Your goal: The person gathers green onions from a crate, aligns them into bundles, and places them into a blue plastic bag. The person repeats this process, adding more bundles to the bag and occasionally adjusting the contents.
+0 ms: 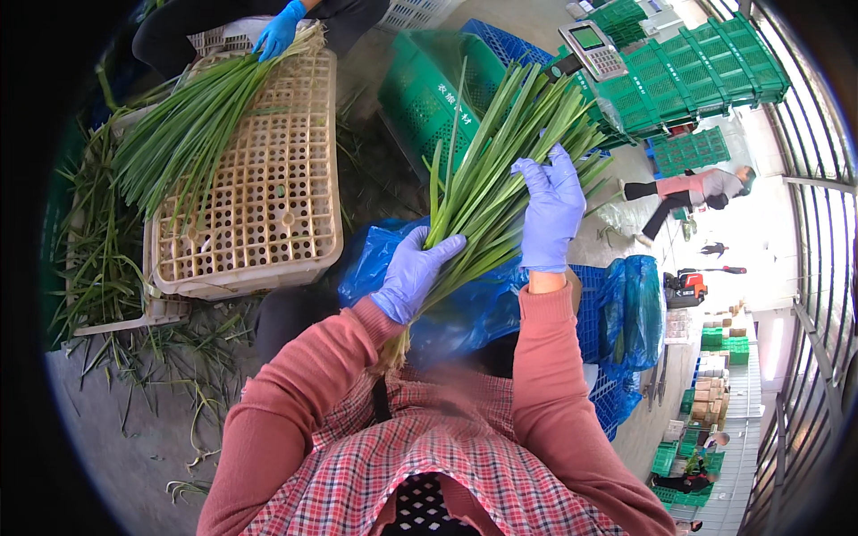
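A large bunch of long green leafy stalks [493, 181], like scallions or garlic greens, lies slantwise before me, its pale root ends low by my apron. My left hand [415, 271], in a purple glove, is closed around the lower stalks. My right hand [553, 204], gloved alike, is raised over the leaves at the bunch's right side, fingers bent; whether it pinches a leaf is unclear. Beneath the bunch, a blue plastic bag [375, 251] covers my lap.
At the upper left, a co-worker's blue-gloved hand [280, 32] touches another green bunch [201, 127] on an upturned beige crate [295, 221]. A green crate [415, 87] stands ahead, a digital scale display [593, 48] beyond it. Leaf scraps [167, 355] litter the floor at left.
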{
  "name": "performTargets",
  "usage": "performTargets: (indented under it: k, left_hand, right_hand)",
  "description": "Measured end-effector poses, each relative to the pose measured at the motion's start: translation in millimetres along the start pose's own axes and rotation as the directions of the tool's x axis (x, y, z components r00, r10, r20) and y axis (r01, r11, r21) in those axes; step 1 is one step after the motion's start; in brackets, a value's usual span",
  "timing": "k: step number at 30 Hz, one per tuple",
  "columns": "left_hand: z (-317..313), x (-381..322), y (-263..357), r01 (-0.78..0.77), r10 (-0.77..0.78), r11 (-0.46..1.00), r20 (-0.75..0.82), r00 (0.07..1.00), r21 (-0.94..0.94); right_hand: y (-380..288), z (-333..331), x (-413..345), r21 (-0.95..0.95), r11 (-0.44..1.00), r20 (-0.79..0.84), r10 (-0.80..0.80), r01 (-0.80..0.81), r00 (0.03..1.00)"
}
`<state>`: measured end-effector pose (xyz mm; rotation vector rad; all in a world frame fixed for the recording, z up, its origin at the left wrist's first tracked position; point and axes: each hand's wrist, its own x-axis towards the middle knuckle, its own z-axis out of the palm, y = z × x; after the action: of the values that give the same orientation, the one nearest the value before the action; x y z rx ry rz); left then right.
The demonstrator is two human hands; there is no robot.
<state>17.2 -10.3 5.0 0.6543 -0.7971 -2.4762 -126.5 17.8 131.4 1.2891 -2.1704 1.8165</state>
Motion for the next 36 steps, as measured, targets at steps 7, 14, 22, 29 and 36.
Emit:
performTargets:
  k: [7, 14, 22, 29, 36]
  left_hand:
    - [-1, -1, 1, 0.037, -0.037, 0.998, -0.004, 0.999, 0.057]
    - [-3, 2, 1, 0.016, -0.015, 1.0, -0.011, 1.0, 0.01]
    - [-2, 4, -2, 0.0, -0.002, 0.998, -0.038, 0.999, -0.059]
    - [-1, 3, -4, -0.02, 0.022, 0.998, -0.023, 0.999, 0.068]
    - [1, 2, -4, -0.02, 0.021, 0.999, -0.031, 0.999, 0.025]
  right_hand:
    - [-16, 4, 17, -0.011, 0.99, -0.054, 0.137, -0.138, 0.989]
    - [-17, -6, 33, -0.237, 0.963, 0.032, -0.123, 0.127, 0.992]
    - [-35, -37, 14, -0.796, 0.59, 0.103, -0.093, 0.138, 0.99]
    - [-60, -34, -17, -0.897, 0.262, 0.222, -0.428, 0.356, 0.876]
    - [-71, -20, -34, -0.253, 0.967, 0.052, -0.028, 0.04, 0.998]
